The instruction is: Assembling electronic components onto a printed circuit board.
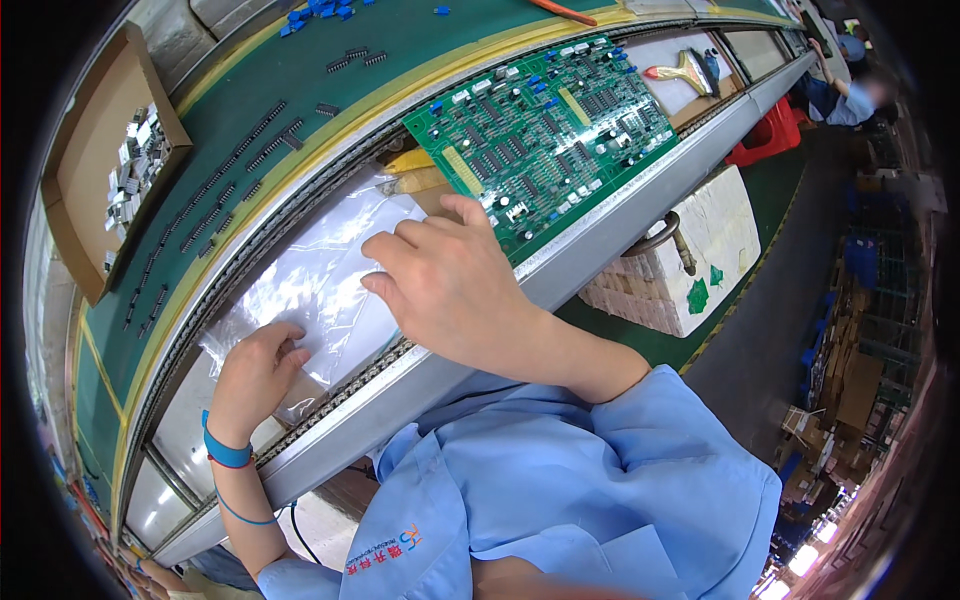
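My left hand [258,378] rests at the near left part of a clear plastic sheet or bag [300,240]. Its fingers are loosely curled with a small gap at the thumb, and nothing shows between them. Above the same plastic and white sheets, my right hand [450,285] has bent fingers, with thumb and forefinger apart and no held thing visible. Just beyond its raised outer fingers lies a large green circuit board [545,140], set across the conveyor rails and fitted with many components. A blue wrist strap [226,450] circles my left wrist.
Black chips [240,150] lie in rows on the green bench left of the conveyor rail [640,165]. An open cardboard box [85,180] holds whitish components. Blue parts [320,12] are scattered at the back. A brush [690,72] lies past the board. Another person [845,100] stands far right.
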### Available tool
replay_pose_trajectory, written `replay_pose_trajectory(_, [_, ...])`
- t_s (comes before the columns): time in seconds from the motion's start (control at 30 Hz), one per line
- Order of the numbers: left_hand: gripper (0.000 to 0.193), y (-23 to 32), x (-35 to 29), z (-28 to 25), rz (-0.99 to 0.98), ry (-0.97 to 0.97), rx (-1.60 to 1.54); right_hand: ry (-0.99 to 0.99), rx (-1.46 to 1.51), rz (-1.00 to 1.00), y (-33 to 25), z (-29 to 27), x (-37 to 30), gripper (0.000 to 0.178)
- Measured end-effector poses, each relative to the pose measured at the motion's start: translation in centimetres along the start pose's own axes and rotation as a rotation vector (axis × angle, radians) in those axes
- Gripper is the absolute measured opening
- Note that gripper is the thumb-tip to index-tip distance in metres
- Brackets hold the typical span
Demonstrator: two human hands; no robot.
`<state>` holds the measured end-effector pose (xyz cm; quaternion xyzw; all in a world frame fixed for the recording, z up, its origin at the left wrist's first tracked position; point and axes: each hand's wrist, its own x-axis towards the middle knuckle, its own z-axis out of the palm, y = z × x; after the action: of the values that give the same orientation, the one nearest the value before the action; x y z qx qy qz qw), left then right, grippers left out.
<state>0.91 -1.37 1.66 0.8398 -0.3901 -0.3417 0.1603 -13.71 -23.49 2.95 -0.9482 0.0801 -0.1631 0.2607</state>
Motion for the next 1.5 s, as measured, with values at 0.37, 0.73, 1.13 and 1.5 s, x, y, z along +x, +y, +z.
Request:
replay_pose_trajectory(0.37, [0.025,-0.2,-0.1,-0.1,0.026,0.006,0.008,0.030,-0.110,0.123,3.9,-2.6,1.2,0.018])
replay_pose_trajectory(0.73, [0.024,0.3,0.0,-0.1,0.036,0.003,0.013,-0.036,-0.367,0.294,9.7,-5.9,2.1,0.020])
replay_pose_trajectory(1.13, [0.023,0.5,-0.1,-0.2,0.020,-0.007,0.019,-0.040,-0.515,0.427,14.8,-8.4,3.5,0.022])
replay_pose_trajectory(1.5, [0.026,0.9,0.0,0.2,0.022,-0.044,0.047,0.023,-0.617,0.583,22.9,-11.6,3.9,0.022])
